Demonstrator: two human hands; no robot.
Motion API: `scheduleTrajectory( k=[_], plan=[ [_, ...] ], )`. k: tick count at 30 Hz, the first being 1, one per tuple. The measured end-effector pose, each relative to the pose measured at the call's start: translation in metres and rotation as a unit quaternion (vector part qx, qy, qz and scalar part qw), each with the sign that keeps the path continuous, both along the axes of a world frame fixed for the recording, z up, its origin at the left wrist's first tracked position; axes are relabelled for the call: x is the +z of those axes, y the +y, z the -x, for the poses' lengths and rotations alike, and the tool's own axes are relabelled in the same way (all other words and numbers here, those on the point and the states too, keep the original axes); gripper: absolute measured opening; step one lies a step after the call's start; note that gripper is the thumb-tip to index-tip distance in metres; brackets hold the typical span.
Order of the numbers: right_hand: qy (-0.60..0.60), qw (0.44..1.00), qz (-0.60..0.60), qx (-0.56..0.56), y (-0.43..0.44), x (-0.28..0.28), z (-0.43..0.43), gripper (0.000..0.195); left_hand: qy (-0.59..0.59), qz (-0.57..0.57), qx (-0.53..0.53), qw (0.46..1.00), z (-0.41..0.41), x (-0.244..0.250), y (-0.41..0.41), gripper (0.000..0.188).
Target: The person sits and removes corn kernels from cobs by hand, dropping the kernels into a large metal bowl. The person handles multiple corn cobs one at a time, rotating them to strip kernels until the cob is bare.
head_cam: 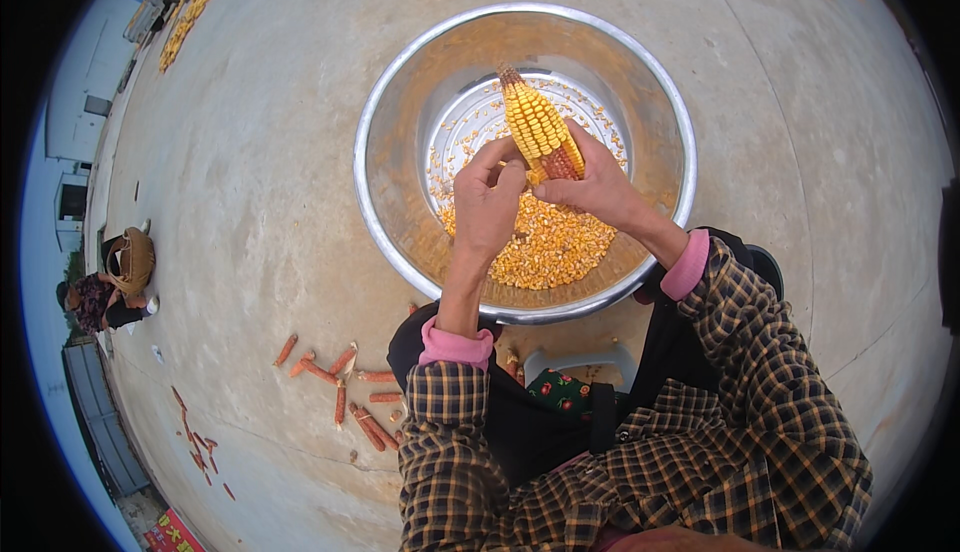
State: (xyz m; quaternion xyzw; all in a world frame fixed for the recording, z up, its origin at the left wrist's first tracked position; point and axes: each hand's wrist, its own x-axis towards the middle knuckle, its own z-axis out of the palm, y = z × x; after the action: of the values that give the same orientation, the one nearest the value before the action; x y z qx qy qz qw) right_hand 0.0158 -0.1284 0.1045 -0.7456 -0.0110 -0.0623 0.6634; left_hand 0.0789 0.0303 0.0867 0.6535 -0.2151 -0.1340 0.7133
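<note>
Over a wide metal basin (390, 252), my right hand (596, 181) holds a yellow ear of corn (534, 121) around its lower part, its brown tip pointing up and away from me. A reddish patch of bare cob shows near the lower end. My left hand (491, 199) is at the ear's lower left side, fingers curled and thumb bent against them; whether it grips the ear or loose kernels cannot be told. Loose corn kernels (555, 244) form a heap in the near part of the basin, with others scattered over its bottom.
Bare red corn cobs (364, 428) lie on the concrete floor at lower left, with several more (196, 451) farther off. At the far left a person (94, 301) sits by a wicker basket (133, 261). Yellow ears (193, 16) lie at upper left. A plastic stool (622, 364) stands between my legs.
</note>
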Motion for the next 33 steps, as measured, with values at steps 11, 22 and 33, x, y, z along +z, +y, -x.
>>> scheduleTrajectory(
  k=[11,22,33],
  plan=[
    [0.187,0.925,-0.299,0.145,0.009,0.001,0.009,0.056,0.155,0.157,-0.105,0.97,0.008,0.021,0.001,0.055],
    [0.181,0.932,-0.287,0.125,0.01,0.003,0.009,0.051,0.219,0.211,-0.102,0.947,0.005,0.004,0.002,0.046],
    [0.111,0.962,-0.209,0.136,0.015,0.006,0.01,0.056,0.238,0.24,-0.092,0.937,0.005,0.001,0.002,0.045]
  ],
)
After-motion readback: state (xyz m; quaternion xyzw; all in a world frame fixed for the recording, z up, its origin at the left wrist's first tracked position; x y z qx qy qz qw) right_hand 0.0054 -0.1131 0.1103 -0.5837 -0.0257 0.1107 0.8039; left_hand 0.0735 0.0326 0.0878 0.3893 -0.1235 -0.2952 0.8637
